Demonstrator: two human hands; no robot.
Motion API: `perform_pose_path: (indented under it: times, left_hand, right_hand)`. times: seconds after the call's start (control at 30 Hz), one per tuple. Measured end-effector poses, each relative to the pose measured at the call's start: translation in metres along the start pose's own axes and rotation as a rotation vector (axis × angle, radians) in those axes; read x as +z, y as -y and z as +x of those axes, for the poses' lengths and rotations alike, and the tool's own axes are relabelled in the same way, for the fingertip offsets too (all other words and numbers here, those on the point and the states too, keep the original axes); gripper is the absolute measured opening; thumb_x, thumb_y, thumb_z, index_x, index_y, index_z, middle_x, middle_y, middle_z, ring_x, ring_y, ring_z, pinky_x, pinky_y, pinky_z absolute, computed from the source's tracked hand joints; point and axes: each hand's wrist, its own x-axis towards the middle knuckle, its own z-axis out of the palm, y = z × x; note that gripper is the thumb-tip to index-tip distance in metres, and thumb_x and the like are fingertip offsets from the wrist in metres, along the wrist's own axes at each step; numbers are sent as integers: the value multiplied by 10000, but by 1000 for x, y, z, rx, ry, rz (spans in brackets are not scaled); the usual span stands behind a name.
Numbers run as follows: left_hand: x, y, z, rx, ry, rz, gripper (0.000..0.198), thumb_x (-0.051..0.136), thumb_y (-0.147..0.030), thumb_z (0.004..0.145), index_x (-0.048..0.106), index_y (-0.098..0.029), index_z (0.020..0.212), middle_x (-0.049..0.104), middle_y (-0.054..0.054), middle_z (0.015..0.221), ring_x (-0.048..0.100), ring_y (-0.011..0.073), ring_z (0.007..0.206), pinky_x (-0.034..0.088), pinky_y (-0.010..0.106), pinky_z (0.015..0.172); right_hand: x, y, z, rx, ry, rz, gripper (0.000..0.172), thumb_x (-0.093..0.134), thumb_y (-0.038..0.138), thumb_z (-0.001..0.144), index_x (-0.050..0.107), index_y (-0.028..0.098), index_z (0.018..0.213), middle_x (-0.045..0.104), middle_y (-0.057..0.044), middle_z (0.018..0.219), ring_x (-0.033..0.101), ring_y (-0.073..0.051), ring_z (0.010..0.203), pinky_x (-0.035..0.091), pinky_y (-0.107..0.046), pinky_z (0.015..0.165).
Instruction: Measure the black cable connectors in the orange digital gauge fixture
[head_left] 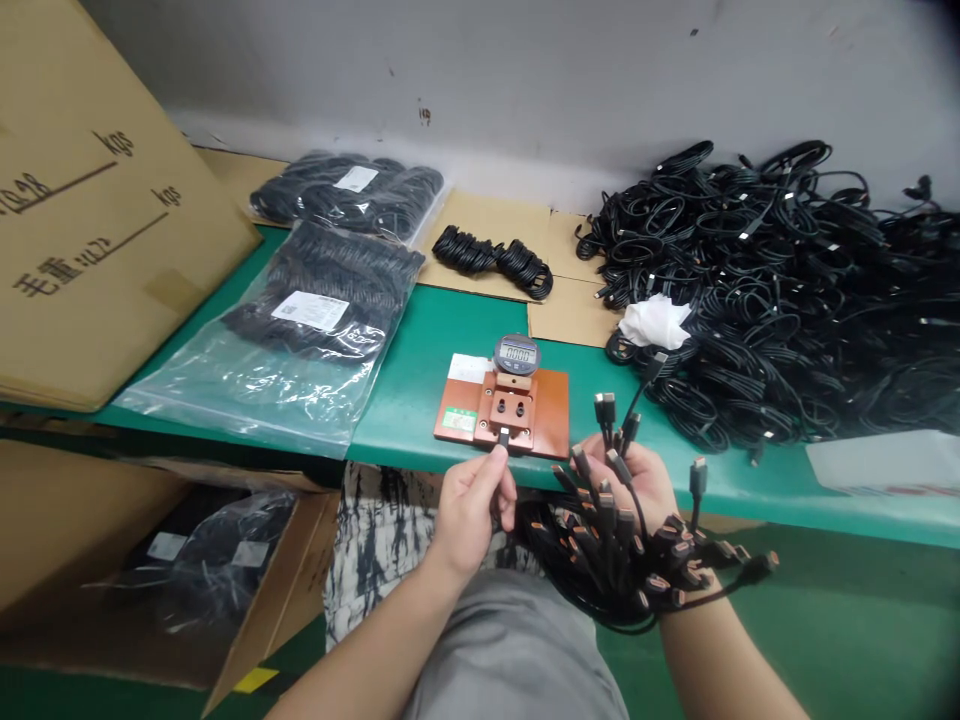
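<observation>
1. Pinching a black rectangular plug (504, 438) at the front of an orange-brown metal gauge (511, 398), our left hand (466, 505) seems mid-measurement.
2. Our right hand (651, 480) grips a bundle of orange-tipped black cables (611, 540).
3. We judge the next move needs straight alignment.

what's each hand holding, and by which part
Left hand: a USB plug, by its black housing. Right hand: a black USB cable bundle, near its plug ends.

Cable bundle (559, 562): smooth plastic, low sheen; plug tips (699, 464) look bare metal. Gauge fixture (553, 405): metal-looking, satin. Surface (409, 365): smooth, faint gloss. Near bag (244, 375): clear plastic, glossy, wrinkled. Big carton (97, 230): matt cardboard. Wad (655, 322): crumpled, paper-like, matt. Lap cloth (517, 650): matt, creased.
</observation>
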Motion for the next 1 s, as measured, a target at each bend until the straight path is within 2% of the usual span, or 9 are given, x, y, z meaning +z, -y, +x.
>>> perform_pose_path:
  times: [0.5, 1.0]
  left_hand:
    - [3, -5, 3, -79, -30, -21, 479, 561, -471, 888, 575, -160, 524, 499, -17, 395, 474, 94, 368, 297, 222, 441]
    - [4, -5, 5, -100, -57, -37, 471, 583, -473, 874, 573, -163, 520, 499, -16, 378, 456, 88, 354, 270, 218, 421]
  right_hand:
    - [2, 7, 2, -9, -10, -40, 361, 667, 479, 813, 561, 192, 620, 582, -27, 641, 525, -164, 605, 443, -298, 579]
    - [5, 8, 1, 61, -29, -33, 347, 676, 477, 808, 583, 178, 659, 580, -20, 637, 502, -141, 567, 433, -262, 534]
